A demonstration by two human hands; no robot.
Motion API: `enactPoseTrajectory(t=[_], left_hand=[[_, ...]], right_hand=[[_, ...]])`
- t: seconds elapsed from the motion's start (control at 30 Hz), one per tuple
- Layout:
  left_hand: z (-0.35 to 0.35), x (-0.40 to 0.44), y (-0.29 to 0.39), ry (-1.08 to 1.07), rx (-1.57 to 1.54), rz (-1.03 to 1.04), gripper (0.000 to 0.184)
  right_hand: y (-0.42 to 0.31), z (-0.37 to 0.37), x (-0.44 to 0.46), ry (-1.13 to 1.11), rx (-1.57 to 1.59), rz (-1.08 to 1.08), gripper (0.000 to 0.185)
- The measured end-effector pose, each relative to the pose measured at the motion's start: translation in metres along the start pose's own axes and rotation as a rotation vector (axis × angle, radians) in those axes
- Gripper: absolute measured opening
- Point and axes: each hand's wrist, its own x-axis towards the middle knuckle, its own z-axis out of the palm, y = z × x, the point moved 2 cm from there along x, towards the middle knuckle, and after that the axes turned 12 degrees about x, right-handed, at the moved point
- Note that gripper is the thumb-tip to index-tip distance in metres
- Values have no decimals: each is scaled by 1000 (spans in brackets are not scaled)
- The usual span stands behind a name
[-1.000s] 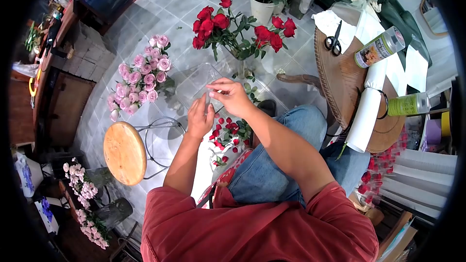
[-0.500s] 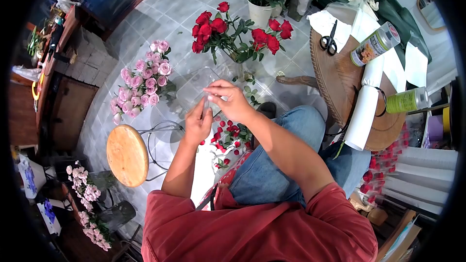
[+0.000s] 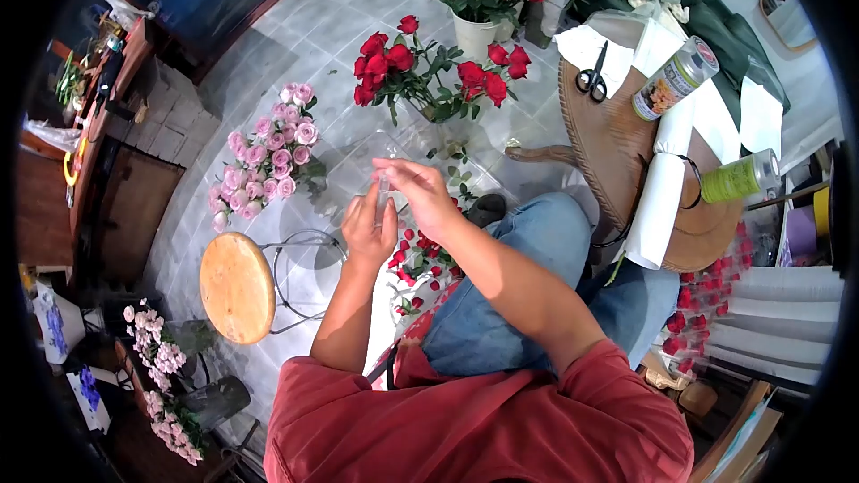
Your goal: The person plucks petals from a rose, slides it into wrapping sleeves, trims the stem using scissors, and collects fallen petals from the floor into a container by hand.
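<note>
My left hand (image 3: 369, 231) is raised in front of my lap, its fingers pointing up and pressed against a thin piece of clear plastic film (image 3: 384, 190). From the right, my right hand (image 3: 420, 197) closes over the top of the same film, with its fingertips near the left hand's. The film is see-through, so its outline and far edge are hard to make out against the floor. Beyond the hands stand red roses (image 3: 386, 58) in a bunch. Below them, cut red rose heads and leaves (image 3: 420, 258) lie by my knee.
Pink roses (image 3: 273, 156) stand at left, behind a wooden stool (image 3: 236, 288). On the right, a round wooden table (image 3: 595, 148) bears black scissors (image 3: 592, 80), a spray can (image 3: 676, 79), a green can (image 3: 738, 177) and a white paper roll (image 3: 660, 206). A white bucket (image 3: 474, 38) holds more red roses.
My right hand has shifted slightly, its fingers now bent over the film's top. The left hand's fingers reach a little higher. The whole view has turned slightly.
</note>
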Motion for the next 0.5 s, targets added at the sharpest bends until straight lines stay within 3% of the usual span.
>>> enactPoseTrajectory(t=[0.1, 0.13, 0.17, 0.3, 0.33, 0.4, 0.5], left_hand=[[2, -5, 3, 37, 59, 46, 38], [2, -5, 4, 74, 50, 112, 36], [3, -6, 5, 110, 28, 180, 35], [1, -34, 8, -60, -28, -100, 32], [3, -22, 21, 50, -115, -77, 25], [6, -12, 27, 22, -141, -67, 24], [-1, -9, 29, -53, -140, -108, 22]], right_hand=[[5, 4, -7, -6, 25, 74, 32], [8, 5, -10, -15, 168, 101, 31], [9, 6, -10, -43, 211, 21, 33], [9, 18, -26, -24, 79, -43, 29], [9, 24, -31, 12, 73, -58, 30], [4, 25, -40, 33, -269, -202, 30], [2, 24, -45, 107, -423, -368, 28]])
